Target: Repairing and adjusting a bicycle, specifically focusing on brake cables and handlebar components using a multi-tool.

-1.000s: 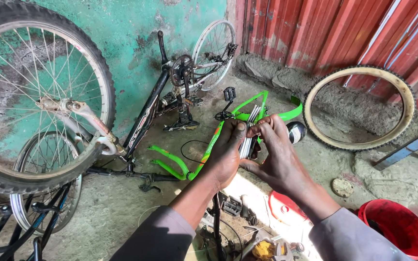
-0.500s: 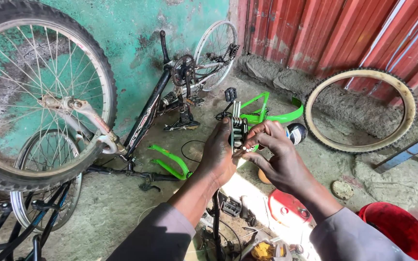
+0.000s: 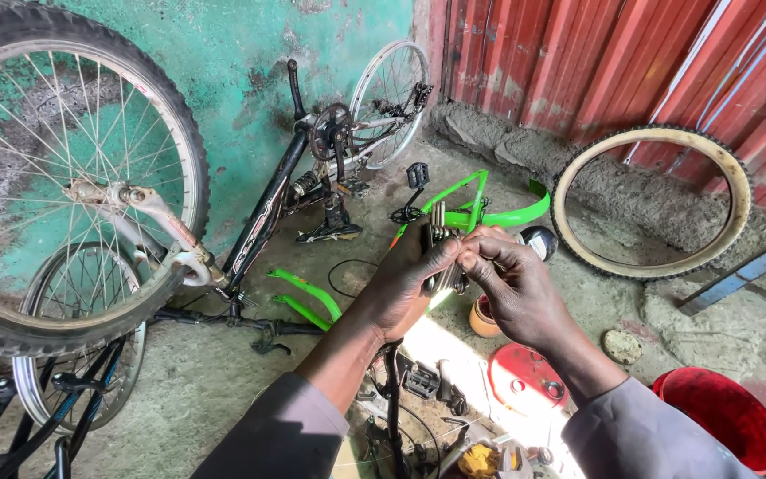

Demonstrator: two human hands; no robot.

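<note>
My left hand [image 3: 405, 284] grips a folding set of metal hex keys [image 3: 439, 235], its keys fanned upward. My right hand [image 3: 511, 288] pinches one of the keys at the tool's lower end, fingertips meeting my left thumb. Both hands hover over the concrete floor, above a bright green bicycle frame [image 3: 480, 206] lying on the ground. A small orange cup [image 3: 484, 318] sits just below my hands.
A large wheel [image 3: 64, 168] stands close at left, with a black bicycle [image 3: 303, 191] turned upside down against the teal wall. A bare tan tyre [image 3: 653, 202] leans at right. A red lid [image 3: 525, 377], a red bucket [image 3: 724, 417] and loose parts lie near me.
My hands have drawn slightly closer to me and turned the hex key set upright. My right fingers have shifted onto one key at the lower end.
</note>
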